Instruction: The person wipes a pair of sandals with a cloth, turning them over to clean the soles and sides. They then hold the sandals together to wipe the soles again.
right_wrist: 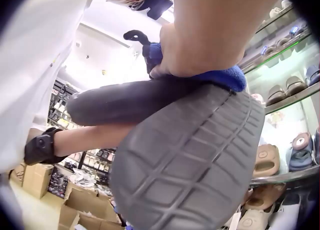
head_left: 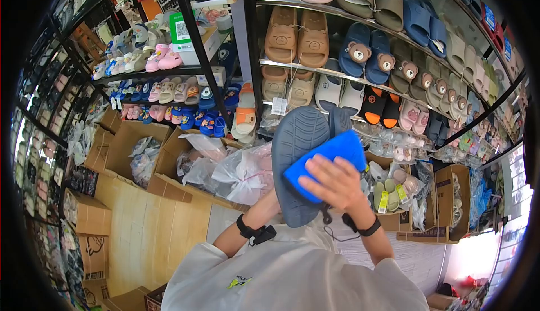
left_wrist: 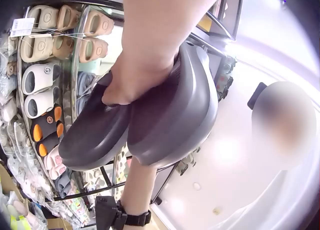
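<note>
A pair of dark grey-blue slippers (head_left: 299,159) is held up in front of the chest, one sole facing the head camera. In the left wrist view the left hand (left_wrist: 142,82) grips the pair (left_wrist: 172,117), its fingers inside the foot openings. The right hand (head_left: 336,183) lies spread over a blue cloth or brush-like pad (head_left: 349,148), pressing it on the sole. In the right wrist view the right hand (right_wrist: 185,57) has its thumb against the blue pad (right_wrist: 227,78), at the edge of the patterned sole (right_wrist: 187,165).
Shelves of slippers (head_left: 296,35) rise ahead and to the right, with more racks (head_left: 39,97) at the left. Open cardboard boxes (head_left: 132,148) with bagged goods stand below the shelves. Pale floor (head_left: 152,226) shows at the lower left.
</note>
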The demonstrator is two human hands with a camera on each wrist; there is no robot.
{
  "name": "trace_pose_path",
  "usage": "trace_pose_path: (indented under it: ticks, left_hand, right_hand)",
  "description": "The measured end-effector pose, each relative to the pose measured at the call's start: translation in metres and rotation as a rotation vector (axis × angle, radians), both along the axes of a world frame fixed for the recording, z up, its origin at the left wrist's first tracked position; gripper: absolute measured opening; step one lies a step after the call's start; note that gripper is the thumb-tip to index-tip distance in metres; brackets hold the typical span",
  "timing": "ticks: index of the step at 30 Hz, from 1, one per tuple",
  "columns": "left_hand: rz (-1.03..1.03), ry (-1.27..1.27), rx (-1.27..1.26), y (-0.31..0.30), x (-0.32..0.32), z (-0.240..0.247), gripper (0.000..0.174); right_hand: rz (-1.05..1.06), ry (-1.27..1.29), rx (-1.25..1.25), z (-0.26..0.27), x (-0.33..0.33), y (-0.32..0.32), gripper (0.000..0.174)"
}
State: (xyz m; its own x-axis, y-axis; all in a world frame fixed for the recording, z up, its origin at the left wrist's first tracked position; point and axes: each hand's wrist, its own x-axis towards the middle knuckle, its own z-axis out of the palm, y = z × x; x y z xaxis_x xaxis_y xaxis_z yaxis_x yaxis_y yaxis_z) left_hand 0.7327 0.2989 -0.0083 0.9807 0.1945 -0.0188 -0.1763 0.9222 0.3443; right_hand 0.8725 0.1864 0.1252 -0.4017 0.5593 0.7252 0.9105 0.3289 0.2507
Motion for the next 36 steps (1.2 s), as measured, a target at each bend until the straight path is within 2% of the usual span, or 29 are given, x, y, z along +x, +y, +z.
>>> trace_pose_path:
  ticks: [4,7,14,17,20,24,31,33,36]
  left_hand:
    - [0.027,-0.004,0.044,0.001,0.011,0.006,0.046]
    - [0.047,0.007,0.056,0.0,0.011,0.003,0.046]
    - [0.026,0.068,0.002,-0.004,-0.022,-0.016,0.046]
    - [0.001,0.089,-0.014,-0.009,-0.037,-0.019,0.046]
    - [-0.016,0.105,-0.022,-0.012,-0.043,-0.021,0.045]
    - [-0.029,0.094,-0.012,-0.011,-0.032,-0.018,0.045]
    - [0.029,0.036,0.079,0.001,0.006,0.0,0.045]
    - [0.037,0.051,0.083,0.002,0.01,-0.003,0.045]
    - [0.032,0.061,0.062,-0.002,0.0,-0.009,0.045]
  right_hand:
    - [-0.16,0.107,0.06,0.023,0.014,0.015,0.037]
    - [-0.09,0.182,-0.047,0.026,0.003,0.014,0.039]
    - [0.208,0.011,-0.203,-0.016,-0.04,-0.01,0.041]
    - [0.243,-0.143,-0.24,-0.025,-0.052,-0.025,0.044]
    - [0.249,-0.157,-0.261,-0.023,-0.042,-0.029,0.046]
    - [0.124,-0.132,-0.209,-0.009,-0.022,-0.026,0.044]
    - [-0.215,0.116,-0.046,0.013,0.008,-0.019,0.042]
    - [-0.246,0.271,-0.023,0.013,-0.001,-0.017,0.043]
    - [-0.211,0.301,-0.067,-0.002,-0.02,-0.021,0.042]
